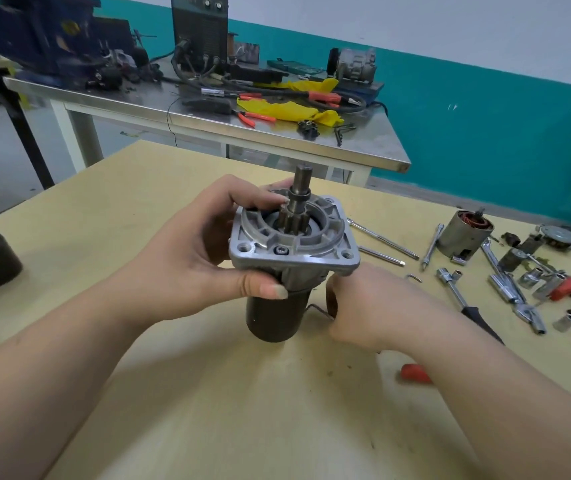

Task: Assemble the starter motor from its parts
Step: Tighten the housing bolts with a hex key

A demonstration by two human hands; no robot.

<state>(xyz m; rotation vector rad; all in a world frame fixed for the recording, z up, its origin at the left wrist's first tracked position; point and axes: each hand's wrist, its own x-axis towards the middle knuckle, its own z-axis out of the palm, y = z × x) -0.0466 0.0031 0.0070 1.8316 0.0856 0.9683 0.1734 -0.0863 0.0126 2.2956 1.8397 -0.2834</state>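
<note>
Left hand [187, 258] grips the starter motor [287, 261] upright on the desk [242, 393], housing already on; right hand [374, 306] reaches behind, fingers hidden. Field coil [464, 233] lies unfitted.

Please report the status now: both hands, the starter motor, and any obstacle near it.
Left hand grips the flange of the starter motor, upright on the table. Right hand behind the body, grip hidden. Nothing obstructing.

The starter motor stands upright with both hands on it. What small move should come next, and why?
Probably keep the left hand steadying the flange while the right hand seats what it works at beside the dark body. Its fingers are hidden, so the fit there cannot be judged.
</note>
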